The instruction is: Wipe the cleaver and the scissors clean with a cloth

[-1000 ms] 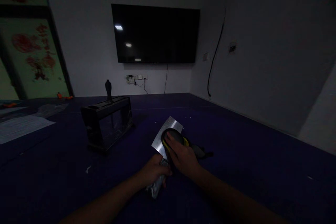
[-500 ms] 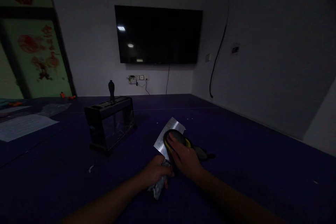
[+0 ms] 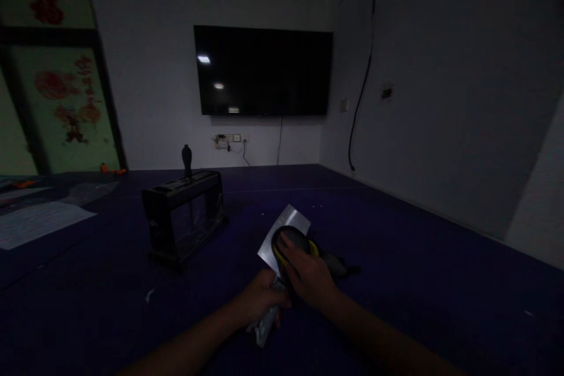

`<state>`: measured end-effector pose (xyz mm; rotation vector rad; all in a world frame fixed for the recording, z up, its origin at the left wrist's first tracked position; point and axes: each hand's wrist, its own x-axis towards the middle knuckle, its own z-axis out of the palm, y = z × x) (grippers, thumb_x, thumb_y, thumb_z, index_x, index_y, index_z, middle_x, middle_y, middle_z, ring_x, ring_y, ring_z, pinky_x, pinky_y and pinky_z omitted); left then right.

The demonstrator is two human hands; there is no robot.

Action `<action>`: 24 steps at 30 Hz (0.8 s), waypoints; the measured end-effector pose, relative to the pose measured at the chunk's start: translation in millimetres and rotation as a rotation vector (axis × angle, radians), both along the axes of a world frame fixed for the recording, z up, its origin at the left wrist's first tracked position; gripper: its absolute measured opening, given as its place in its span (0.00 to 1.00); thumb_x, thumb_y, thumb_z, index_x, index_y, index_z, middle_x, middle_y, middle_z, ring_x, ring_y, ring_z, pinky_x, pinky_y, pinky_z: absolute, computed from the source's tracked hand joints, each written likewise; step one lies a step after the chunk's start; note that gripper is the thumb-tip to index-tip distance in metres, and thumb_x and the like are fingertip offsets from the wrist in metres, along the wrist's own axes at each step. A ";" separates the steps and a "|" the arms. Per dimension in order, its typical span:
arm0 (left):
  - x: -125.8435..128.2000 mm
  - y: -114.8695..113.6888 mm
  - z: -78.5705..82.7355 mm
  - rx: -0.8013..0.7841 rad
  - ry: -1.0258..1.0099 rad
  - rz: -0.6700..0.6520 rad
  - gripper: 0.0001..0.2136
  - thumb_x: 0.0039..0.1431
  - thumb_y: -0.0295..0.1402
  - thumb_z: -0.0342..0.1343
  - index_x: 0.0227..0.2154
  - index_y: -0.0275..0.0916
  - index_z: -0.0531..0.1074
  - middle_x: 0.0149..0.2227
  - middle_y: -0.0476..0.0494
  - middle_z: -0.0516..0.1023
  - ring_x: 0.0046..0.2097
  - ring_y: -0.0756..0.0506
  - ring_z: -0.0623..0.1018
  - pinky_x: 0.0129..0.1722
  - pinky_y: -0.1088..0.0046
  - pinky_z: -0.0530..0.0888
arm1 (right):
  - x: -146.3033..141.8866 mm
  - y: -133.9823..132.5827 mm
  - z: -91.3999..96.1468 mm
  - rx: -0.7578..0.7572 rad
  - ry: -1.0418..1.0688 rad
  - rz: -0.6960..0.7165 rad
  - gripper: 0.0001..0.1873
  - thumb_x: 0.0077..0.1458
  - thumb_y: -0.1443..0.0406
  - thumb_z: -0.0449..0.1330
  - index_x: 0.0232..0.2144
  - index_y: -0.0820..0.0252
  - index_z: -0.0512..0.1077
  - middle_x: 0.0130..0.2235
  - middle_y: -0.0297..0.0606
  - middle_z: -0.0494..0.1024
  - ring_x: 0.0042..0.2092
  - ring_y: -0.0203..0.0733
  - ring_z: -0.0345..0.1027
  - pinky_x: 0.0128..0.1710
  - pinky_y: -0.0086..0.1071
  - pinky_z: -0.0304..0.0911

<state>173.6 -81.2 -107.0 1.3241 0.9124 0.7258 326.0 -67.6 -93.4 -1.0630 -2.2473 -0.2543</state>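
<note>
My left hand (image 3: 263, 296) is closed around the wrapped, pale grey handle (image 3: 265, 324) of a cleaver. The cleaver's broad, shiny blade (image 3: 275, 239) points away from me, tilted a little to the right. My right hand (image 3: 311, 276) grips the top of a round-headed power sander (image 3: 294, 238), dark grey with a yellow band. Its head covers the right part of the blade; whether the pad presses on the metal is hidden. The sander's narrow grey tail (image 3: 335, 264) ends in a dark tip at the right.
To the left stands a black open-framed box (image 3: 161, 223) with clear sides and an upright knob (image 3: 187, 160). Printed paper (image 3: 44, 223) and clear plastic (image 3: 90, 191) lie farther left on the dark purple surface (image 3: 396, 305). A television (image 3: 264, 73) hangs on the far wall.
The whole scene sits slightly lower in the picture, as the camera has tilted up. Both hands keep their grips, and the sander has shifted very slightly left over the blade.
</note>
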 end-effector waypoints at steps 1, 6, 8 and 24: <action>-0.1 -0.1 0.1 0.001 0.002 -0.009 0.05 0.34 0.28 0.53 0.18 0.36 0.63 0.11 0.56 0.64 0.13 0.52 0.65 0.13 0.79 0.62 | -0.1 -0.1 0.1 -0.002 -0.007 -0.001 0.28 0.54 0.71 0.47 0.58 0.57 0.54 0.60 0.44 0.56 0.49 0.45 0.67 0.41 0.39 0.67; 0.1 -0.1 -0.5 0.006 0.018 -0.014 0.04 0.34 0.28 0.53 0.17 0.36 0.63 0.10 0.56 0.64 0.13 0.52 0.66 0.13 0.79 0.61 | -0.2 -0.5 0.8 -0.004 -0.021 -0.008 0.27 0.54 0.71 0.47 0.57 0.58 0.55 0.60 0.43 0.55 0.49 0.45 0.67 0.41 0.38 0.67; 0.2 0.0 -0.6 0.002 0.015 -0.009 0.04 0.34 0.28 0.53 0.18 0.36 0.63 0.10 0.56 0.64 0.13 0.52 0.66 0.13 0.79 0.61 | -0.4 -0.9 1.3 -0.004 -0.024 -0.017 0.26 0.55 0.70 0.46 0.57 0.59 0.56 0.60 0.43 0.55 0.49 0.44 0.66 0.42 0.37 0.66; 0.6 0.2 0.5 0.011 0.009 -0.011 0.04 0.33 0.29 0.53 0.17 0.36 0.63 0.10 0.55 0.64 0.13 0.51 0.66 0.13 0.78 0.62 | -0.9 -1.7 3.3 -0.042 -0.016 0.002 0.28 0.54 0.70 0.47 0.58 0.56 0.54 0.59 0.43 0.56 0.50 0.44 0.66 0.43 0.39 0.66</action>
